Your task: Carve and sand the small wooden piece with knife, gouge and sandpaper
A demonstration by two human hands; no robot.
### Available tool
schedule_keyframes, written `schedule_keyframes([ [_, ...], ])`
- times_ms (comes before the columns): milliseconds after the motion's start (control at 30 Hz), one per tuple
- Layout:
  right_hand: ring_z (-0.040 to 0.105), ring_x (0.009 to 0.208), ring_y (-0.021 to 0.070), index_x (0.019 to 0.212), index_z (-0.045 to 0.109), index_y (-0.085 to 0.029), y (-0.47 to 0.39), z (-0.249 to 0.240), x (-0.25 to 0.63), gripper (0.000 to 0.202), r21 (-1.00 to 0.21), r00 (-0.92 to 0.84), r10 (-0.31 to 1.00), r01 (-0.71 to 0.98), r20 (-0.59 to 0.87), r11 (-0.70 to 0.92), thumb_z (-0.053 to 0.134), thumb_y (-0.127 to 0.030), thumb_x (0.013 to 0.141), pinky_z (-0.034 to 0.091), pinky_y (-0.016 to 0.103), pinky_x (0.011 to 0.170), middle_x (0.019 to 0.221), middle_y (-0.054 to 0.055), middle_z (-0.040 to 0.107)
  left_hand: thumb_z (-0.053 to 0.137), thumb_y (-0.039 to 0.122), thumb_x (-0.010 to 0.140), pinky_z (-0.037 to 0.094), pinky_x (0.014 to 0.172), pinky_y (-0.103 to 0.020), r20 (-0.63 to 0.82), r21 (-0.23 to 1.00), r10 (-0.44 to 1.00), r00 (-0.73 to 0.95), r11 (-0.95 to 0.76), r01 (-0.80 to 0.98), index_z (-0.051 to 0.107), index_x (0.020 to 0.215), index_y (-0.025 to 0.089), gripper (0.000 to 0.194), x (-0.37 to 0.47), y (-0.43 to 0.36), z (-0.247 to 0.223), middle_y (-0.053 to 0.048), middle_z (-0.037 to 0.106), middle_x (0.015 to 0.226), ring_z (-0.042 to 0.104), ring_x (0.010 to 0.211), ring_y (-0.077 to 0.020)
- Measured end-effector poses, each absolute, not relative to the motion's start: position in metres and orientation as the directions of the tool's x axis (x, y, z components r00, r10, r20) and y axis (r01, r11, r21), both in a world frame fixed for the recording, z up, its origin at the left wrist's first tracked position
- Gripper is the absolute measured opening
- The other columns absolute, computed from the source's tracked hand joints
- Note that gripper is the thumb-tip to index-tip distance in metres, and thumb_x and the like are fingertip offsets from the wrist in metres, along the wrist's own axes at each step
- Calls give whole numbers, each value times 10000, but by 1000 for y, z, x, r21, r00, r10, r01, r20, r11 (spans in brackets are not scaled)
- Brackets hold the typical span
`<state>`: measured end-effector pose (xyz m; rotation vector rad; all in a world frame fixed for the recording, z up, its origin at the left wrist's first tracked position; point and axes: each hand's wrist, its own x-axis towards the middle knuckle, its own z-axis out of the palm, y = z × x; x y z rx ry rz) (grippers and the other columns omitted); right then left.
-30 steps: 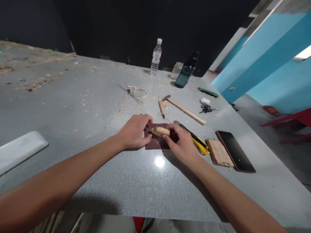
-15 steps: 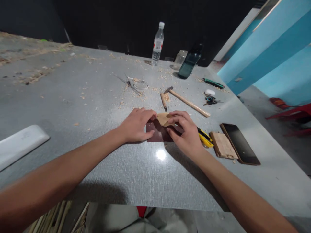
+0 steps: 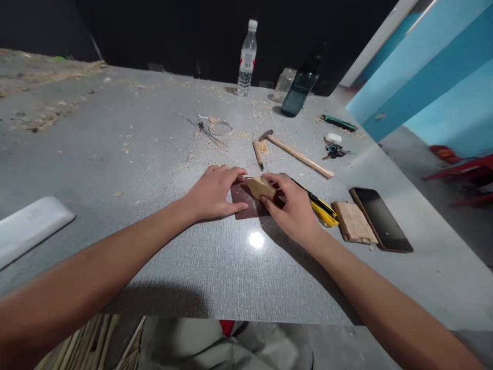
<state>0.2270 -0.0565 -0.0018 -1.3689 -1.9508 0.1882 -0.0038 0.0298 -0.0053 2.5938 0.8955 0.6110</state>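
A small carved piece of light wood (image 3: 259, 188) is pinched between the thumb and fingers of my right hand (image 3: 295, 205). It is held tilted over a dark reddish-brown sheet of sandpaper (image 3: 242, 203) lying on the table. My left hand (image 3: 215, 192) holds the sheet at its left side, thumb on the near part and fingers by the far edge. The left fingertips come close to the wood; whether they touch it I cannot tell. A yellow and black utility knife (image 3: 323, 209) lies just right of my right hand.
Beyond my hands lie a hammer (image 3: 298, 154), a wooden-handled tool (image 3: 258, 154) and a coiled wire (image 3: 221, 128). A water bottle (image 3: 246, 61) and a dark bottle (image 3: 298, 92) stand at the back. On the right are a wood block (image 3: 353, 221) and a phone (image 3: 381, 218).
My right hand has turned the wood piece, so that a thicker side face now shows. My left hand stays at the sandpaper's left side. The view has shifted slightly.
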Motion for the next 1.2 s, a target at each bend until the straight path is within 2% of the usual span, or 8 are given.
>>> schedule_keyframes([
  [267,690,1314,296,1472,578,-246,-51,-3,221,506,-524,-204,897,752,393,401,622,-189,972,557,486,1089,1462,103,701,881,534,785,442,1114,-516,261,427,672,694,-725,541,531,1436,171,823,-3,32,-3,-138,735,1300,663,1223,-344],
  [400,739,1206,279,1414,619,-233,-51,2,217,504,-504,-274,889,745,367,438,601,-101,928,582,445,1021,1384,95,743,891,519,778,420,1141,-527,242,454,668,703,-719,527,515,1456,179,846,-3,33,-2,-129,743,1316,655,1247,-344],
  [533,758,1122,330,1347,666,-217,-52,5,217,447,-388,-186,895,852,405,352,575,-107,924,589,501,959,1260,133,786,892,500,780,424,1124,-525,246,469,653,717,-727,501,505,1465,202,842,-2,35,-3,-111,749,1315,651,1240,-341],
  [667,731,1221,291,1381,645,-265,-52,5,218,474,-473,-295,869,746,397,469,589,-126,932,575,474,1029,1353,90,758,898,518,769,424,1108,-521,234,467,659,715,-721,511,499,1470,214,862,-2,35,-3,-112,737,1332,645,1236,-352],
  [833,768,1113,317,1337,669,-240,-51,3,218,441,-427,-178,897,831,404,357,600,-134,915,593,491,964,1248,112,794,893,507,776,404,1124,-533,222,477,662,716,-714,512,486,1487,211,871,-2,35,-1,-106,735,1351,633,1237,-351],
  [933,750,1176,291,1349,649,-257,-52,2,214,432,-467,-288,874,756,392,458,602,-158,931,592,453,984,1331,93,766,887,512,777,399,1131,-533,203,490,667,717,-703,516,486,1493,211,874,-3,35,-1,-108,728,1363,629,1243,-352],
  [1067,762,1123,311,1313,662,-235,-54,2,211,440,-434,-186,893,821,410,371,594,-103,898,596,469,948,1247,111,791,887,500,778,365,1171,-540,197,505,674,712,-692,516,486,1496,213,871,-3,35,-1,-101,732,1362,626,1262,-341],
  [1200,753,1151,276,1304,662,-268,-54,2,212,419,-495,-280,879,742,385,453,622,-130,910,587,425,976,1320,76,770,890,500,769,332,1205,-553,195,522,670,716,-689,503,488,1500,228,877,-3,36,-1,-101,727,1372,628,1292,-338],
])
